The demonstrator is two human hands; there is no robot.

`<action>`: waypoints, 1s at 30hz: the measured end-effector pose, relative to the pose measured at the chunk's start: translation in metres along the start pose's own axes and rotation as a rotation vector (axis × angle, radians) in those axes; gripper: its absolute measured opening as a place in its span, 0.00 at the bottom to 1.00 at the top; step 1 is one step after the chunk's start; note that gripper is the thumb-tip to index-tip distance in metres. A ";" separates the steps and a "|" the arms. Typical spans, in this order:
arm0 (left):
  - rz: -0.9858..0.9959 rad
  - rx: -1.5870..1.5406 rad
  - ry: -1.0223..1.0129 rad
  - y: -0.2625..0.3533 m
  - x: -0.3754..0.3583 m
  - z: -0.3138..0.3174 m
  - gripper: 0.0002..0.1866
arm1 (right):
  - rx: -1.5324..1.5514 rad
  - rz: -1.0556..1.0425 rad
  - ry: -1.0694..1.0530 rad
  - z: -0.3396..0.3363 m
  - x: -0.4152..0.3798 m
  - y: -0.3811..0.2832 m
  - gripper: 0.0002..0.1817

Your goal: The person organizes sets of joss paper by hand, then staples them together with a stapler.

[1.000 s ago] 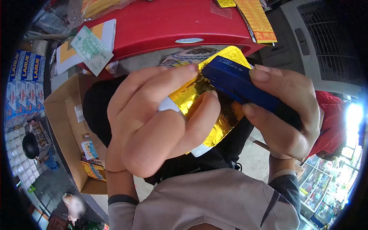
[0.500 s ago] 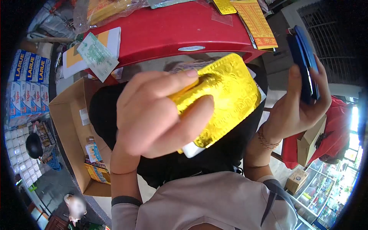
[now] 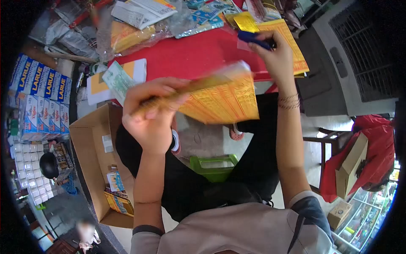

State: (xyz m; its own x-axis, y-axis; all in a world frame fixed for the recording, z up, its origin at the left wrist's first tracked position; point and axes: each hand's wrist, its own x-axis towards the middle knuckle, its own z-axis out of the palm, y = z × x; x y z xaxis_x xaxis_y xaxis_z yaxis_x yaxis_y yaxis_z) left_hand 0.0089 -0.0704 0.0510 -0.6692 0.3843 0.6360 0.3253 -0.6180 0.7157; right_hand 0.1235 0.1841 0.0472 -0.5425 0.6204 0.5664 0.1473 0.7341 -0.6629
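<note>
My left hand (image 3: 150,120) is closed on an orange-gold patterned paper packet (image 3: 224,99), blurred by motion, which extends to the right above my lap. In my right hand (image 3: 278,57), raised over the table's right side, is a dark blue stapler-like object (image 3: 253,39). Just behind that object lies a shiny gold card (image 3: 246,22). Orange-gold printed sheets (image 3: 298,55) rest at the red table's (image 3: 190,53) right edge, beside my right hand. A green banknote (image 3: 118,80) lies on a white and orange paper to the left.
A cardboard box (image 3: 91,169) with printed packets stands at the left, near stacked LARUE cartons (image 3: 38,80). Plastic-wrapped packets (image 3: 133,38) lie on the table's far side. A green stool (image 3: 215,169) shows between the knees. Red cloth (image 3: 372,152) hangs at the right.
My right hand has moved up and left over the table with the blue object. The packet in my left hand has turned, now showing its orange patterned side. The view has shifted, uncovering the floor and green stool.
</note>
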 end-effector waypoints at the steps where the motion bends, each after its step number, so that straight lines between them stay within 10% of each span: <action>1: -0.153 -0.043 0.154 0.000 0.003 -0.002 0.14 | -0.010 0.047 -0.017 0.005 -0.005 -0.001 0.12; 11: -0.590 -0.464 0.362 -0.031 0.030 -0.018 0.18 | -0.459 -0.149 -0.043 0.021 -0.023 0.021 0.15; 18: -0.664 -0.558 0.415 -0.044 0.036 -0.020 0.18 | 1.270 0.299 -0.421 0.018 -0.027 -0.024 0.29; 25: -0.676 -0.938 0.198 -0.059 0.035 -0.031 0.20 | 1.068 0.426 -0.495 0.021 -0.033 -0.041 0.47; 30: -0.607 -1.185 0.142 -0.064 0.029 -0.035 0.25 | 0.847 0.302 -0.310 0.008 -0.035 -0.052 0.16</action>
State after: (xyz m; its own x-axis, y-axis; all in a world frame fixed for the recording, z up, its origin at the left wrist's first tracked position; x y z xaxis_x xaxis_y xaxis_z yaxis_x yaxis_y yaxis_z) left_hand -0.0549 -0.0439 0.0131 -0.5865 0.7790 0.2217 -0.7699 -0.6212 0.1461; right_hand 0.1281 0.1217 0.0580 -0.7930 0.5607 0.2384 -0.2650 0.0348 -0.9636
